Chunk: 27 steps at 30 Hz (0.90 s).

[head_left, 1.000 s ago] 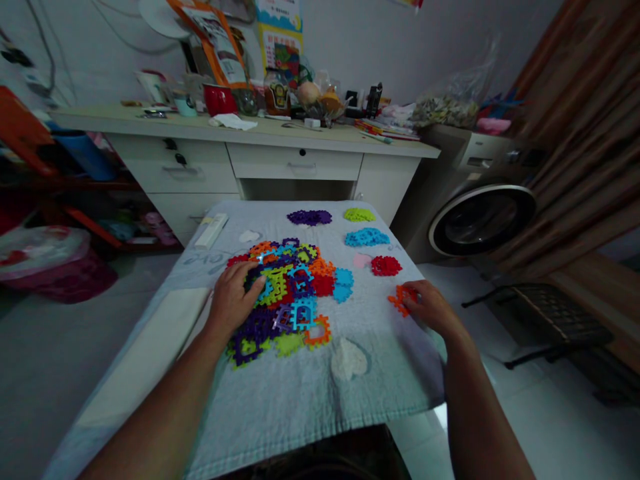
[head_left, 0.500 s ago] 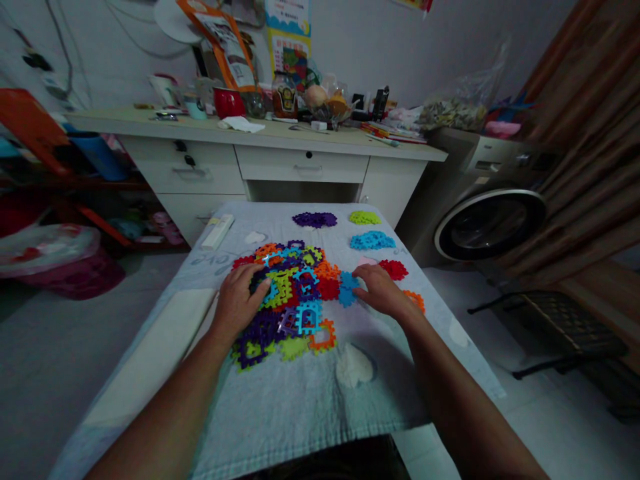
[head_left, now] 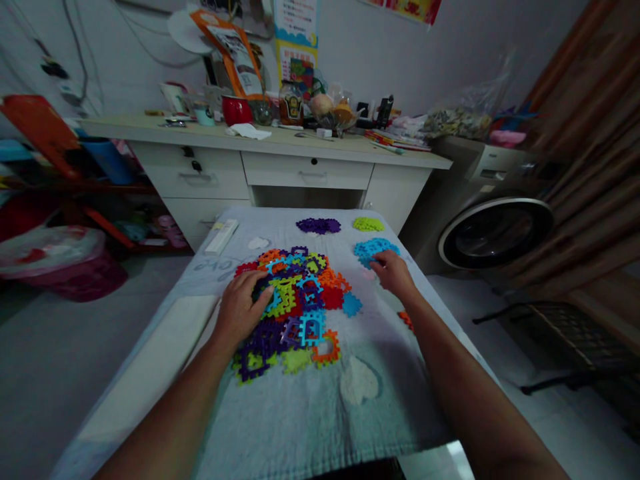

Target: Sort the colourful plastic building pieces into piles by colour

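Note:
A heap of colourful interlocking plastic tiles [head_left: 295,300] lies in the middle of a cloth-covered table [head_left: 310,407]. My left hand [head_left: 243,310] rests flat on the heap's left side, fingers apart, holding nothing. My right hand [head_left: 395,273] is at the near edge of a stack of blue tiles [head_left: 375,248], fingers curled together on what looks like a blue tile. A single blue tile [head_left: 353,305] lies at the heap's right edge. A purple stack [head_left: 319,225] and a lime stack [head_left: 369,224] sit at the far end. An orange stack [head_left: 406,319] peeks out beside my right forearm.
A white flat box [head_left: 223,235] lies at the table's far left. Beyond the table stands a cluttered white desk with drawers [head_left: 300,170]. A washing machine [head_left: 493,230] is at the right, and a dark chair base [head_left: 565,340] stands on the floor.
My right hand moved from the orange stack at the right edge to the heap's blue tiles, then up to the blue stack. One blue tile is gone from beside the heap. My left hand stayed.

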Each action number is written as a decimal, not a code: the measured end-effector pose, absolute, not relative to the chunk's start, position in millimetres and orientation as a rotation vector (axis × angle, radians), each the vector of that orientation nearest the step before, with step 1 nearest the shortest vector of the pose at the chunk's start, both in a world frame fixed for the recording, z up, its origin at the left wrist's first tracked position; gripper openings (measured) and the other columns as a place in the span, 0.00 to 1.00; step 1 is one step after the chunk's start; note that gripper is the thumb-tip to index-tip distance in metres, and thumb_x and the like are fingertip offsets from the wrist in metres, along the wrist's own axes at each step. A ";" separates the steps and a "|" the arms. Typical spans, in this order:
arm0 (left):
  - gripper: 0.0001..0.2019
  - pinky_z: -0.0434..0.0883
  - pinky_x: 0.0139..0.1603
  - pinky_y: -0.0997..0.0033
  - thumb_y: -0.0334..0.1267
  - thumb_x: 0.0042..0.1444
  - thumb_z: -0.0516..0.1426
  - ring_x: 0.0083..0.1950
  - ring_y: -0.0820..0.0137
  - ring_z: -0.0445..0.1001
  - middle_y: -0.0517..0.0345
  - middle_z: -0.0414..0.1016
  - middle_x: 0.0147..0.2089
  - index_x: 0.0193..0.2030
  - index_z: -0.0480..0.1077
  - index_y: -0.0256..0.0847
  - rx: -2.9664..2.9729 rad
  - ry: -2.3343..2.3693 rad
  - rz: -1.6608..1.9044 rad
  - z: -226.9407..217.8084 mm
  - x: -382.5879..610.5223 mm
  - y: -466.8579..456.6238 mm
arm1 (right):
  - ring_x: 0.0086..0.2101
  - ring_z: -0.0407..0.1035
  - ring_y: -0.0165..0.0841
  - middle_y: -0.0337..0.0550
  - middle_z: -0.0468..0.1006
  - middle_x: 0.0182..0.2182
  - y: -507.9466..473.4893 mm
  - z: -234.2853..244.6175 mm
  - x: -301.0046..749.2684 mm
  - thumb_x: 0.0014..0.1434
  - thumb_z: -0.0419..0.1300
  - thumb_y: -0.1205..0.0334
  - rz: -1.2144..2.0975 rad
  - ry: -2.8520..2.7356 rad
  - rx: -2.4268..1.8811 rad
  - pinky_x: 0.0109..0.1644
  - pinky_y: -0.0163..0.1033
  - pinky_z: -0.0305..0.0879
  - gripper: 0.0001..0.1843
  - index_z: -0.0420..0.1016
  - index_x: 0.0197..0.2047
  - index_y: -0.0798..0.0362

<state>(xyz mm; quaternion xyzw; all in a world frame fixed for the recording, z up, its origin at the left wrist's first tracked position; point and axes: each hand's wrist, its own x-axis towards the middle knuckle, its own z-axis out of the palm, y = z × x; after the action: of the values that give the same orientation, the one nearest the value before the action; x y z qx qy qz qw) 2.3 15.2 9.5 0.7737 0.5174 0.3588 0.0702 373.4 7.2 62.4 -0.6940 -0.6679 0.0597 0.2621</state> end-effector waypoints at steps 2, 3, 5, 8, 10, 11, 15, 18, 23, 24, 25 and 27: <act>0.20 0.66 0.60 0.54 0.52 0.61 0.51 0.57 0.58 0.70 0.48 0.74 0.54 0.51 0.69 0.41 2.328 1.554 1.082 8.7 1.8 15.9 | 0.32 0.69 0.33 0.44 0.77 0.30 28.8 66.7 393.4 0.56 0.58 0.61 0.231 -1.568 -1.911 0.37 0.36 0.63 0.09 0.78 0.35 0.57; 0.20 0.66 0.60 0.54 0.52 0.61 0.51 0.57 0.58 0.70 0.48 0.74 0.54 0.52 0.69 0.41 2.328 1.551 1.082 8.5 1.6 16.2 | 0.29 0.68 0.32 0.42 0.75 0.27 39.6 67.8 402.6 0.55 0.59 0.61 0.262 -1.433 -1.910 0.34 0.35 0.63 0.10 0.77 0.37 0.57; 0.20 0.65 0.60 0.53 0.52 0.61 0.51 0.57 0.58 0.70 0.48 0.74 0.54 0.52 0.69 0.41 2.330 1.545 1.084 8.7 1.6 16.6 | 0.25 0.67 0.29 0.38 0.72 0.24 59.4 68.2 417.3 0.53 0.61 0.62 0.321 -1.167 -1.903 0.29 0.33 0.62 0.13 0.75 0.41 0.58; 0.19 0.65 0.61 0.52 0.52 0.61 0.51 0.58 0.58 0.70 0.49 0.74 0.54 0.51 0.69 0.42 2.328 1.537 1.084 9.7 1.9 16.8 | 0.20 0.65 0.27 0.33 0.68 0.20 81.1 65.9 429.6 0.52 0.63 0.64 0.428 -0.859 -1.877 0.24 0.31 0.63 0.16 0.71 0.45 0.58; 0.19 0.65 0.61 0.52 0.52 0.61 0.51 0.57 0.58 0.70 0.49 0.74 0.53 0.51 0.69 0.42 2.328 1.536 1.086 10.0 1.8 16.9 | 0.19 0.65 0.27 0.31 0.65 0.18 89.6 63.9 432.7 0.52 0.64 0.65 0.496 -0.762 -1.870 0.23 0.31 0.65 0.15 0.70 0.44 0.56; 0.19 0.65 0.60 0.53 0.52 0.61 0.51 0.57 0.58 0.70 0.49 0.74 0.53 0.51 0.69 0.42 2.330 1.533 1.087 9.9 1.7 17.1 | 0.19 0.65 0.27 0.31 0.64 0.18 92.2 63.0 433.4 0.53 0.64 0.65 0.518 -0.742 -1.874 0.23 0.31 0.66 0.14 0.70 0.43 0.56; 0.19 0.65 0.60 0.53 0.50 0.61 0.52 0.56 0.58 0.71 0.49 0.74 0.53 0.51 0.70 0.41 2.326 1.521 1.097 9.0 1.2 17.6 | 0.20 0.67 0.28 0.32 0.64 0.17 95.6 60.1 433.7 0.54 0.62 0.69 0.571 -0.739 -1.894 0.25 0.32 0.68 0.07 0.72 0.38 0.54; 0.18 0.65 0.60 0.53 0.50 0.61 0.52 0.56 0.58 0.71 0.50 0.74 0.53 0.51 0.70 0.41 2.319 1.532 1.092 9.4 1.1 17.4 | 0.20 0.68 0.27 0.35 0.67 0.18 93.3 58.6 434.3 0.51 0.61 0.73 0.598 -0.747 -1.906 0.27 0.33 0.69 0.06 0.73 0.33 0.56; 0.19 0.66 0.60 0.53 0.50 0.61 0.52 0.56 0.58 0.71 0.49 0.74 0.53 0.51 0.70 0.41 2.326 1.530 1.095 11.4 1.7 16.2 | 0.24 0.69 0.28 0.40 0.73 0.26 79.4 59.0 430.2 0.49 0.60 0.73 0.514 -0.791 -1.925 0.27 0.33 0.68 0.13 0.74 0.41 0.58; 0.19 0.66 0.60 0.53 0.50 0.61 0.52 0.56 0.58 0.71 0.49 0.74 0.53 0.51 0.70 0.41 2.325 1.531 1.101 11.8 1.9 16.0 | 0.25 0.70 0.28 0.41 0.74 0.29 73.9 60.0 426.5 0.50 0.60 0.72 0.491 -0.834 -1.923 0.27 0.32 0.68 0.15 0.74 0.43 0.58; 0.19 0.66 0.60 0.53 0.51 0.61 0.51 0.56 0.58 0.71 0.49 0.74 0.53 0.50 0.70 0.41 2.325 1.532 1.105 12.1 2.1 15.8 | 0.27 0.70 0.29 0.43 0.75 0.31 67.3 61.5 421.5 0.51 0.59 0.70 0.478 -0.902 -1.912 0.27 0.32 0.68 0.16 0.73 0.45 0.58; 0.19 0.66 0.60 0.53 0.51 0.61 0.51 0.56 0.58 0.70 0.49 0.74 0.53 0.50 0.70 0.41 2.323 1.532 1.105 12.4 2.3 15.6 | 0.29 0.71 0.29 0.44 0.76 0.34 50.9 65.4 407.9 0.54 0.58 0.67 0.506 -1.102 -1.879 0.28 0.31 0.68 0.16 0.72 0.47 0.57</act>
<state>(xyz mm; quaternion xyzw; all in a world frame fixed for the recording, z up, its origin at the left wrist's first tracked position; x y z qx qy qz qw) 2.3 15.6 12.4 0.7739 0.5102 0.3680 0.0737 407.9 50.9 65.4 -0.7555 -0.4433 0.2033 0.4374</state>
